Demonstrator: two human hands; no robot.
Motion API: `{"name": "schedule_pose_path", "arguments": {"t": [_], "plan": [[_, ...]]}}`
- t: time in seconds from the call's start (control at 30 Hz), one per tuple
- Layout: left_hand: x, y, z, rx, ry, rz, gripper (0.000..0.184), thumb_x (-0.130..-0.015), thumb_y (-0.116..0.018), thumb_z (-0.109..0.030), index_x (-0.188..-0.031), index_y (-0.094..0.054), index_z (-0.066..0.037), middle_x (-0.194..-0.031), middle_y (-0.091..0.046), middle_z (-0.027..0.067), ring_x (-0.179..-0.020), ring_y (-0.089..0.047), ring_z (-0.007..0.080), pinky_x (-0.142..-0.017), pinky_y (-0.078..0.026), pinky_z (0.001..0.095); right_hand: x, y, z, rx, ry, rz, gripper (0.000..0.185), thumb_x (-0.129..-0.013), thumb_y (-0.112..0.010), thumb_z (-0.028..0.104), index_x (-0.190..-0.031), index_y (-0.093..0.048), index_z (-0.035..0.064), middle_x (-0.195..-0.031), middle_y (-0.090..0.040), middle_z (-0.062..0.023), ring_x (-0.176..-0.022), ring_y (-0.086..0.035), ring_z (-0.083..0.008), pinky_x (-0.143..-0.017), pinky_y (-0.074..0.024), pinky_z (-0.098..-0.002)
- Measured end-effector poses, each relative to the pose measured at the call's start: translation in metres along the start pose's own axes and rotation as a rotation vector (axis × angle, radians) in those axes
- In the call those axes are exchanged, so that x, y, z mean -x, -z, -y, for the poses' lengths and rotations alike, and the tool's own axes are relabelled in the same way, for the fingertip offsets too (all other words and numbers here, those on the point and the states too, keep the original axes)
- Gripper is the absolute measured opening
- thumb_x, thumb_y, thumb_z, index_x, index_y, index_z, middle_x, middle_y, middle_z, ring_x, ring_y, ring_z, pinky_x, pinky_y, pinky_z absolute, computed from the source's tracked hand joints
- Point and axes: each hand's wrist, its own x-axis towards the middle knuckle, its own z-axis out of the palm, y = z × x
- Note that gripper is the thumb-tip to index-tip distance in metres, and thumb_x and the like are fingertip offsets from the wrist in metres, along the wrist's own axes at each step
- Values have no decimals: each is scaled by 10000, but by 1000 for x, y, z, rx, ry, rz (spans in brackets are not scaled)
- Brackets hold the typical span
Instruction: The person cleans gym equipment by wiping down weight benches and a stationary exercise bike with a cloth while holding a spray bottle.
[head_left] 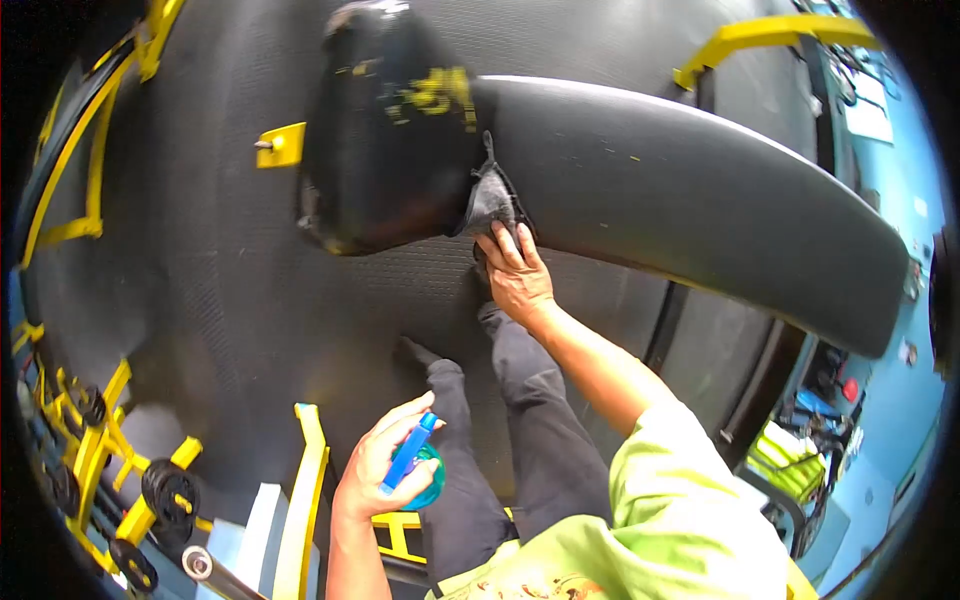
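Observation:
My left hand (393, 455) is wrapped round a spray bottle (427, 482) with a blue trigger head and a green-blue body, held low near my legs. A dark grey cloth (491, 200) lies against the bench at the gap between its two pads. On the lower part of that cloth rests my right hand (518, 275), pressing it with its fingers close together. The long black pad (690, 180) stretches away to the right, and the shorter black pad (390, 150), with worn yellow marks, is on the left.
Yellow frames (95, 170) stand at the far left, and a rack with black weight plates (170, 490) is at the lower left. A yellow upright (305, 500) rises beside my left forearm. Green and blue items (788, 460) lie at the right.

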Motion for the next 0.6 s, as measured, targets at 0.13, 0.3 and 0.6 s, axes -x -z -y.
{"name": "schedule_pose_path", "arguments": {"t": [0.13,0.3,0.6], "plan": [[-1,-8,-15,-46,-18,70,553,-712,-712,-79,-1238,-580,26,-1311,-576,164,-1085,-651,242,-923,-504,331,110,42,-80,-95,-342,-133,388,-713,-631,182,-1094,-695,147,-1379,-520,-3,-1387,-320,-315,-1153,-215,-530],[-17,-9,-30,-162,-127,163,662,-677,-695,-23,-1324,-552,-25,-1250,-593,120,-1092,-618,204,-880,-499,309,140,54,-77,-434,-1127,-586,432,-658,-601,95,-1088,-605,51,-1533,-340,-179,-1403,-231,-493,-1145,-193,-605],[-69,-43,-107,-341,-17,315,593,-705,-696,2,-1282,-564,28,-1268,-590,154,-1117,-606,225,-960,-474,344,-24,36,-21,-801,-1753,-1260,374,-970,-545,195,-1201,-458,-87,-1179,-498,-306,-1148,-455,-439,-1048,-291,-515]]}}
